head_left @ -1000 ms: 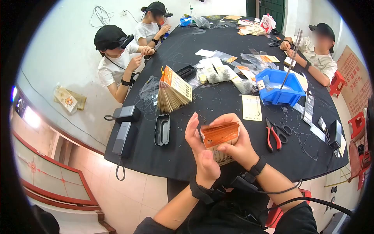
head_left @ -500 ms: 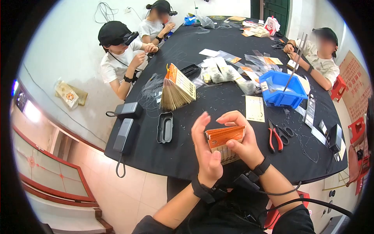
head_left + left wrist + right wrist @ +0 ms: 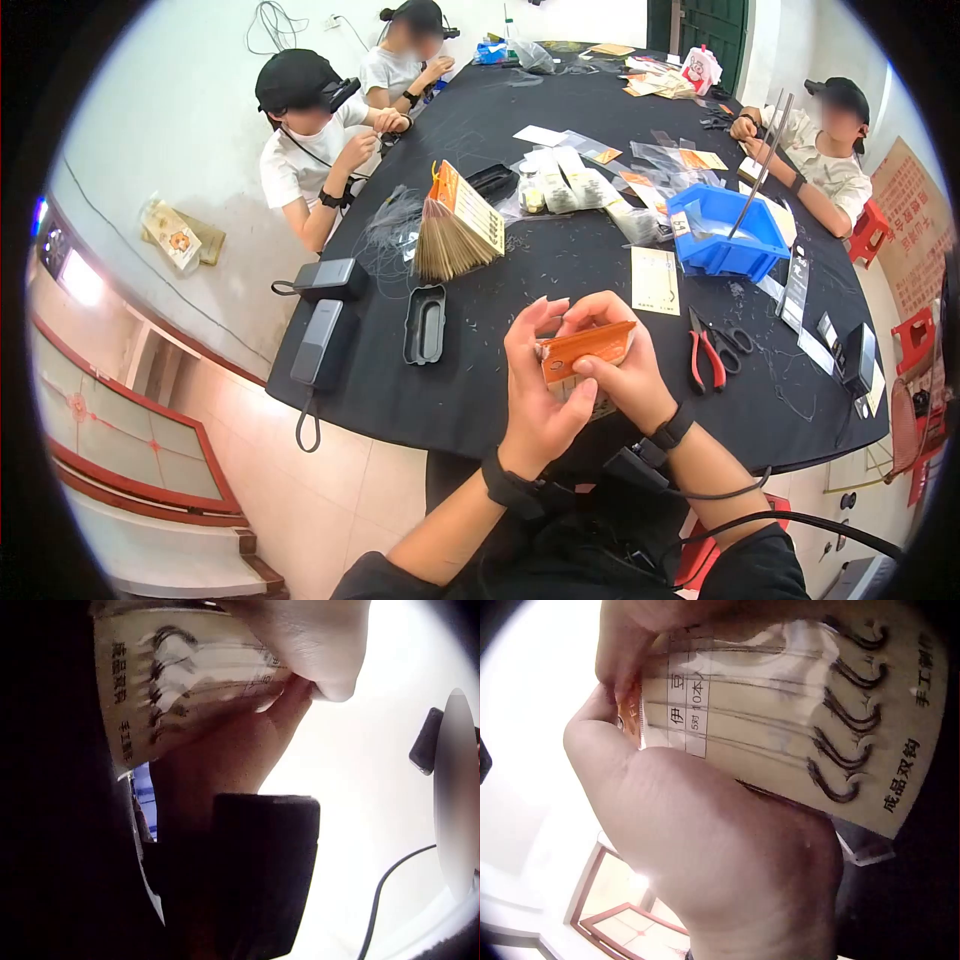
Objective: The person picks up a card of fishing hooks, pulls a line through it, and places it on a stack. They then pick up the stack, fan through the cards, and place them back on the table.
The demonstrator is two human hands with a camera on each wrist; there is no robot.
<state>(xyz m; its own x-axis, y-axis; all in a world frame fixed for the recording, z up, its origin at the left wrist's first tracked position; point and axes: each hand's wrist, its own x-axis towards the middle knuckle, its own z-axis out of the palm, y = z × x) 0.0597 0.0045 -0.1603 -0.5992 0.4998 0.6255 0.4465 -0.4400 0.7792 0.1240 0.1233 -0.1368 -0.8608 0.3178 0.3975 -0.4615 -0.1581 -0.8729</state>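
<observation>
In the head view, a stack of fish-hook packets (image 3: 590, 350) with orange header cards stands between both hands, above the near edge of the table. My left hand (image 3: 535, 390) grips its left side, with fingers bent round the far side and the thumb in front. The right hand (image 3: 640, 375) holds the right side, its thumb pressing on the orange header. Dark hooks on pale lines show on the front hook card (image 3: 780, 712) in the right wrist view. The left wrist view shows a similar hook card (image 3: 127, 690), partly in shadow. Palms hide much of the stack.
A fanned bundle of packets (image 3: 460, 225) stands ahead on the left, behind an oblong black case (image 3: 425, 325). Two power banks (image 3: 325, 340) lie at the left edge. Rightward are red-handled pliers (image 3: 708, 365), scissors (image 3: 738, 340), one card (image 3: 655, 280) and a blue bin (image 3: 725, 255).
The fanned-out orange edges have come together into a tighter stack. My left hand's fingers, straighter before, have bent in over it, and its thumb now lies nearer the right thumb.
</observation>
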